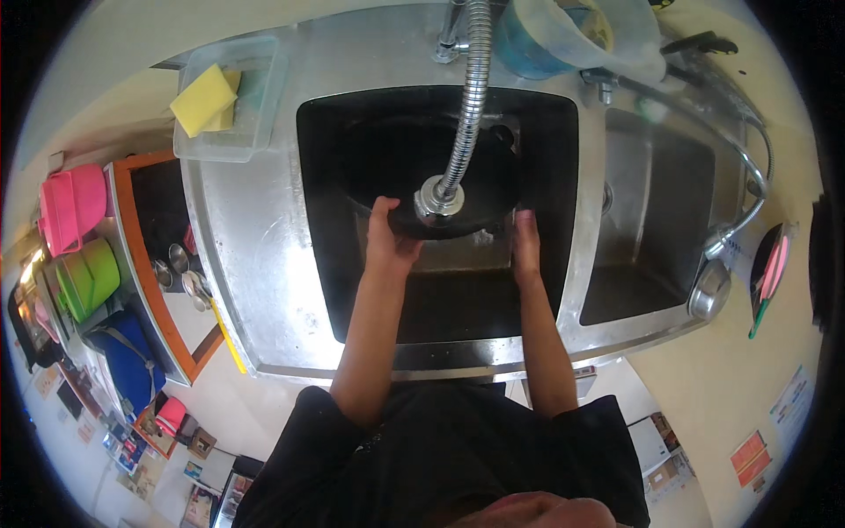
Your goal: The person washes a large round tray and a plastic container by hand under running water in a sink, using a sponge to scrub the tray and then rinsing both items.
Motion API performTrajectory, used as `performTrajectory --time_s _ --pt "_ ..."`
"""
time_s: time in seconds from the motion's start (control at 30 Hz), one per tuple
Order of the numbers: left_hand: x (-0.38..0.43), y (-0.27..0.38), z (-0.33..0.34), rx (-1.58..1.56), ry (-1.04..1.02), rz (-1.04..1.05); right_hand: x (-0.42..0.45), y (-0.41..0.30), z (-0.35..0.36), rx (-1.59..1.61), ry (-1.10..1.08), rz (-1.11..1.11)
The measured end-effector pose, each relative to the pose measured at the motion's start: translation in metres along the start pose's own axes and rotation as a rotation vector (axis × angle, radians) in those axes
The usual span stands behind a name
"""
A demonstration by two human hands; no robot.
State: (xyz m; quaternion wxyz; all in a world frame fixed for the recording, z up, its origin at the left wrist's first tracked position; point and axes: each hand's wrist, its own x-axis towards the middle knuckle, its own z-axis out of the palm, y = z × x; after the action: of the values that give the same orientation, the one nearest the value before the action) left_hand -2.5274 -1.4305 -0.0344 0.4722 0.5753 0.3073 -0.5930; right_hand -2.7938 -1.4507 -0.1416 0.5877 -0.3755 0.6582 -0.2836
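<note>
A large, round black pan (376, 165) is inside the left sink basin (455, 307), and its dark surface blends into the basin walls. My left hand (391, 239) grips the pan's near left edge, with the thumb over the rim and the fingers underneath. At the near right edge, my right hand (526, 247) holds the rim, its thumb uppermost and its fingers mostly hidden. Over the pan hangs the flexible metal faucet hose (470, 99), its spray head (439, 201) covering part of the pan. No running water can be made out.
Yellow sponges (203, 102) sit in a clear plastic tub (261, 99) at the back left. A second basin (653, 231), with another spray hose (716, 135), lies to the right. Translucent plastic containers (538, 43) stand behind. A metal bowl (709, 290) rests at the right edge.
</note>
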Motion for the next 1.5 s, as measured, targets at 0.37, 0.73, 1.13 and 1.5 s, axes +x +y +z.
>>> performTrajectory --time_s 0.37,0.73,1.13,1.5 --pt "0.001 -0.002 -0.003 0.042 0.061 0.029 -0.009 -0.060 0.039 0.528 -0.199 0.280" --pt "0.010 0.017 -0.008 0.010 -0.020 -0.027 -0.025 -0.084 0.058 -0.566 -0.040 -0.747" --pt "-0.016 0.036 0.004 -0.011 -0.161 0.033 0.030 -0.131 0.085 -0.760 -0.146 -1.380" --pt "0.240 0.015 -0.028 -0.373 -0.191 0.564 0.048 -0.189 0.105 -0.667 -0.106 -1.107"
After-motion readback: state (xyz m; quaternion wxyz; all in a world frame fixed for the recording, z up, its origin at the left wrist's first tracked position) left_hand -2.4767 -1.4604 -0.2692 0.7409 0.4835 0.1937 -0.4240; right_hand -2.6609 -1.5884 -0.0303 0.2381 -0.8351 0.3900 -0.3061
